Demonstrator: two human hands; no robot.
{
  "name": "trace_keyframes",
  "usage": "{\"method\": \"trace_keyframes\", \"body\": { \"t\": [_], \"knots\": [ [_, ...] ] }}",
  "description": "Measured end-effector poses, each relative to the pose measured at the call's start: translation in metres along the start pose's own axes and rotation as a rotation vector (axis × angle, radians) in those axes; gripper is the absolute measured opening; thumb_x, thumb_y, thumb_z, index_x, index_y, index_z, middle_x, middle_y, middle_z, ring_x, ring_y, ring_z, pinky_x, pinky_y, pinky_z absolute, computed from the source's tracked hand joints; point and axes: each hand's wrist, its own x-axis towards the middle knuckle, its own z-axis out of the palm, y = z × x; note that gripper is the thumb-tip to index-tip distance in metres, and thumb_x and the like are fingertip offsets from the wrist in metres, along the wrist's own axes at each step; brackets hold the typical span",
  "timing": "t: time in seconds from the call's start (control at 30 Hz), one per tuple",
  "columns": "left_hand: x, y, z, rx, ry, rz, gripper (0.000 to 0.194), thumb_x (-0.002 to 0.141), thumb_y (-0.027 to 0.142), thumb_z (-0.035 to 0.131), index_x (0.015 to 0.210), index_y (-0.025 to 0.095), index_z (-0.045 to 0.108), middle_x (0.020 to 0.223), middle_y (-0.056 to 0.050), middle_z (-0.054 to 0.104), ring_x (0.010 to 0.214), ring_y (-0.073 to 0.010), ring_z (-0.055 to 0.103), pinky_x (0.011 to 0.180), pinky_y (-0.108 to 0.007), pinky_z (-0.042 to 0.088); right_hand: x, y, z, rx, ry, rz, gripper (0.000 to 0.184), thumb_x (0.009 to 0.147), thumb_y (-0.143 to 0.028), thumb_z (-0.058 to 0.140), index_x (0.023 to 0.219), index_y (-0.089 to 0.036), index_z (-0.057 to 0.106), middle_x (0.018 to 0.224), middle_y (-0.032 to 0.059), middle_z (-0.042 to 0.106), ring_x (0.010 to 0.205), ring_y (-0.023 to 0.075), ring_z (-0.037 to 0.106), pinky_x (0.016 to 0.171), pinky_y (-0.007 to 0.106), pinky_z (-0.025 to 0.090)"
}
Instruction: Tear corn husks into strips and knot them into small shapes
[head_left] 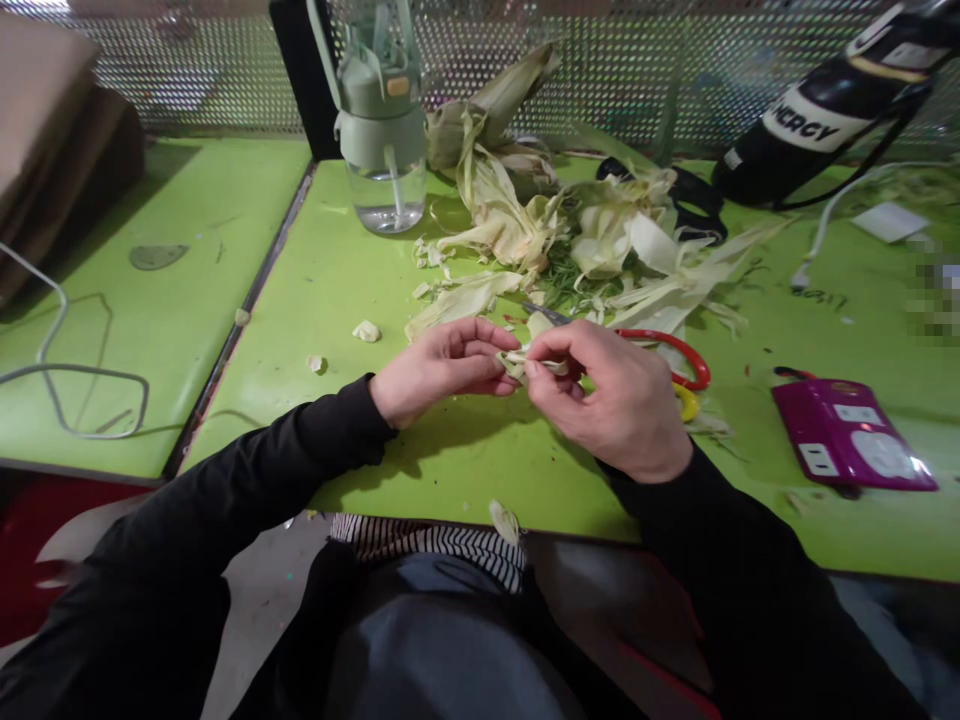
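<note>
Between my two hands, over the green table, is a pale strip of corn husk (pixel 517 364). My left hand (pixel 457 362) pinches its left end between thumb and fingers. Thumb and index finger of my right hand (pixel 607 390) close on the other end, nearly touching the left fingertips. Just beyond the hands lies a heap of loose corn husks (pixel 517 225), mixed with green sprigs (pixel 561 270). Scissors with red and yellow handles (pixel 679 355) lie partly hidden behind my right hand.
A water bottle with a straw (pixel 386 170) and a black bottle (pixel 810 115) stand at the back. On the right lies a purple power strip (pixel 851 435) near a white cable (pixel 825 215). Husk scraps (pixel 366 330) dot the table (pixel 300 300). Brown paper bags (pixel 60 130) stand far left.
</note>
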Motion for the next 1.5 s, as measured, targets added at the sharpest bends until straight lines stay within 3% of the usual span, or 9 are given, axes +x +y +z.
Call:
{"method": "trace_keyframes", "body": {
  "t": [0.37, 0.63, 0.83, 0.93, 1.1, 1.33, 1.43, 1.5],
  "knots": [
    [0.000, -0.006, -0.002, 0.130, -0.014, 0.086, 0.014, 0.089, 0.007, 0.066, 0.095, 0.013, 0.055, 0.076, 0.001, 0.068, 0.073, -0.0095, 0.071, 0.085, -0.029, 0.059, -0.001, 0.006, -0.004, 0.058, -0.102, 0.026, 0.011, 0.092, -0.015, 0.062, 0.086, -0.023, 0.059, 0.077, 0.0015, 0.063, 0.061, 0.0139, 0.055, 0.055, 0.030, 0.045],
    [0.001, -0.008, 0.003, 0.165, -0.018, 0.123, 0.022, 0.085, 0.004, 0.069, 0.096, 0.014, 0.053, 0.080, 0.000, 0.070, 0.075, -0.0096, 0.070, 0.083, -0.029, 0.058, 0.000, 0.001, 0.000, 0.049, -0.028, 0.108, 0.009, 0.090, -0.016, 0.062, 0.083, -0.022, 0.061, 0.079, 0.0029, 0.066, 0.062, 0.0141, 0.056, 0.053, 0.030, 0.042],
    [0.003, -0.011, 0.002, 0.259, 0.075, 0.201, 0.024, 0.081, 0.005, 0.071, 0.090, 0.014, 0.051, 0.070, 0.005, 0.064, 0.063, -0.0050, 0.063, 0.063, -0.018, 0.051, 0.002, 0.003, -0.001, 0.242, -0.120, 0.211, 0.008, 0.090, -0.020, 0.064, 0.082, -0.022, 0.063, 0.076, 0.0008, 0.063, 0.056, 0.0120, 0.049, 0.052, 0.029, 0.040],
    [0.005, -0.011, 0.000, 0.296, 0.069, 0.229, 0.023, 0.081, 0.010, 0.074, 0.084, 0.014, 0.051, 0.071, 0.004, 0.064, 0.064, -0.0054, 0.063, 0.063, -0.019, 0.052, 0.003, 0.006, -0.003, 0.282, -0.150, 0.275, 0.009, 0.093, -0.023, 0.060, 0.087, -0.022, 0.066, 0.077, 0.0007, 0.063, 0.059, 0.0126, 0.052, 0.054, 0.029, 0.041],
    [0.007, -0.010, -0.002, 0.272, 0.033, 0.207, 0.020, 0.084, 0.013, 0.073, 0.087, 0.013, 0.054, 0.074, 0.000, 0.068, 0.069, -0.0079, 0.067, 0.071, -0.023, 0.057, 0.002, 0.009, -0.001, 0.234, -0.115, 0.257, 0.008, 0.093, -0.025, 0.060, 0.091, -0.022, 0.068, 0.090, 0.0038, 0.066, 0.073, 0.0149, 0.060, 0.061, 0.029, 0.046],
    [0.005, -0.010, 0.000, 0.263, 0.024, 0.180, 0.019, 0.085, 0.014, 0.073, 0.088, 0.013, 0.054, 0.074, -0.001, 0.070, 0.069, -0.0083, 0.068, 0.071, -0.023, 0.058, 0.001, 0.010, 0.001, 0.262, -0.113, 0.295, 0.003, 0.092, -0.024, 0.066, 0.095, -0.023, 0.065, 0.089, 0.0019, 0.067, 0.070, 0.0138, 0.062, 0.062, 0.028, 0.051],
    [0.005, -0.008, -0.001, 0.249, 0.038, 0.188, 0.017, 0.087, 0.015, 0.071, 0.087, 0.014, 0.053, 0.076, -0.001, 0.070, 0.071, -0.0088, 0.069, 0.075, -0.024, 0.059, 0.002, 0.011, -0.003, 0.223, -0.044, 0.288, 0.005, 0.092, -0.027, 0.066, 0.095, -0.023, 0.067, 0.099, 0.0048, 0.069, 0.076, 0.0155, 0.064, 0.063, 0.029, 0.052],
    [0.005, -0.008, -0.001, 0.240, 0.049, 0.191, 0.017, 0.087, 0.014, 0.070, 0.087, 0.013, 0.053, 0.076, -0.001, 0.070, 0.071, -0.0086, 0.069, 0.075, -0.025, 0.059, 0.002, 0.011, -0.003, 0.208, -0.014, 0.285, 0.004, 0.092, -0.026, 0.066, 0.091, -0.022, 0.068, 0.093, 0.0040, 0.069, 0.075, 0.0155, 0.064, 0.063, 0.029, 0.052]
  ]
}}
